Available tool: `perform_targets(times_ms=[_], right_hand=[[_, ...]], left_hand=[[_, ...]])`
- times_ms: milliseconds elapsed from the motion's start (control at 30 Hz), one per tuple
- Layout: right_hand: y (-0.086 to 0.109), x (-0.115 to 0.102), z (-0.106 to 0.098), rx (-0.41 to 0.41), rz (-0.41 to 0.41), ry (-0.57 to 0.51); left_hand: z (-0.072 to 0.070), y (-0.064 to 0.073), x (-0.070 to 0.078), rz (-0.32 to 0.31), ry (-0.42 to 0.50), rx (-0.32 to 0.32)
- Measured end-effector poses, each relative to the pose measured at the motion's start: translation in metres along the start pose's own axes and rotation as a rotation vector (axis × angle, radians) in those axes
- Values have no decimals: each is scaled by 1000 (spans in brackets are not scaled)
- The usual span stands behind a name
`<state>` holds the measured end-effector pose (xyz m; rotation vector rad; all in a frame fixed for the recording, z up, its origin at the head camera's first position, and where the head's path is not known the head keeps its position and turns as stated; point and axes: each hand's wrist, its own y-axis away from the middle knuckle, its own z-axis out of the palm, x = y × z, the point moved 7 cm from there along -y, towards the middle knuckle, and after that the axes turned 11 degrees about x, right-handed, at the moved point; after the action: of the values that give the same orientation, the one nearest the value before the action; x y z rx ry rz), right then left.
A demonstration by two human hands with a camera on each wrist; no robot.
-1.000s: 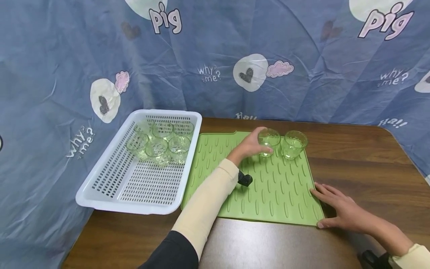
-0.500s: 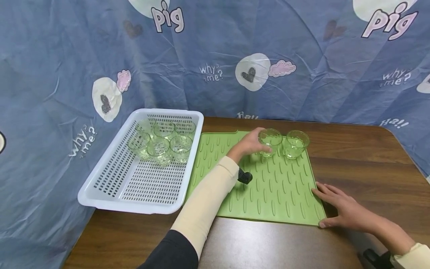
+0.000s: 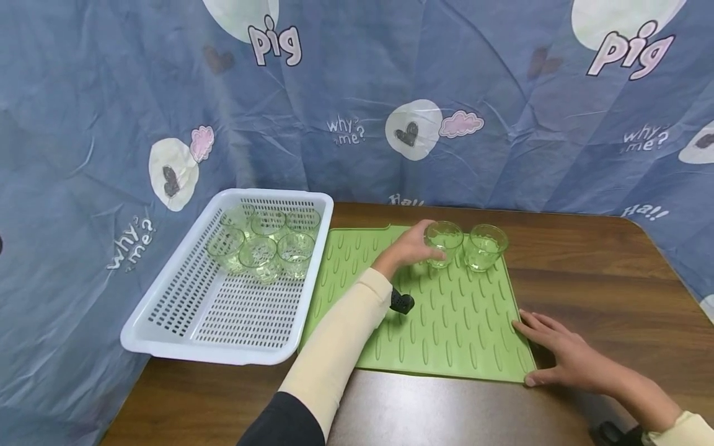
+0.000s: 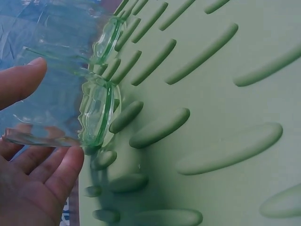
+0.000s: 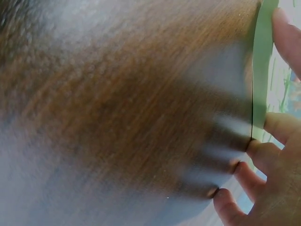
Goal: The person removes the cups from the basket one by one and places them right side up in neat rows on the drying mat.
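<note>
On the green ridged drying mat, a clear green-tinted drinking glass stands upright near the back, its rim upward. My left hand holds it from the left, thumb on the near side and fingers round the far side. In the left wrist view the glass's scalloped base sits at the mat's ridges, between thumb and fingers. A second matching glass stands just right of it. My right hand lies on the mat's right edge, fingers spread and fingertips touching the rim, as the right wrist view shows too.
A white perforated plastic basket stands left of the mat, with several matching glasses grouped toward its back. Brown wooden table extends to the right. A blue printed cloth hangs behind the table.
The head view has shifted slightly, lowering the whole scene. Relative to the glass, my left thumb has drawn back a little. Both glasses and my right hand stay in place on the mat.
</note>
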<state>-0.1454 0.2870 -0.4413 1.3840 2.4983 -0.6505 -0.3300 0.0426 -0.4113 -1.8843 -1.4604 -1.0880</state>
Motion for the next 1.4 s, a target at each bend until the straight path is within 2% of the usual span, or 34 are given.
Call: perform_targets(times_ms=[367, 667, 967, 1400], right_hand=[[0, -1, 1, -40, 41, -17], [-6, 2, -2, -20, 32, -14], [0, -1, 1, 19, -27, 8], [0, -3, 1, 17, -13, 6]], left_hand=[[2, -1, -2, 10, -1, 2], [-1, -9, 6, 31, -16, -16], [3, -5, 1, -1, 2, -56], [2, -2, 4, -37, 11, -95]])
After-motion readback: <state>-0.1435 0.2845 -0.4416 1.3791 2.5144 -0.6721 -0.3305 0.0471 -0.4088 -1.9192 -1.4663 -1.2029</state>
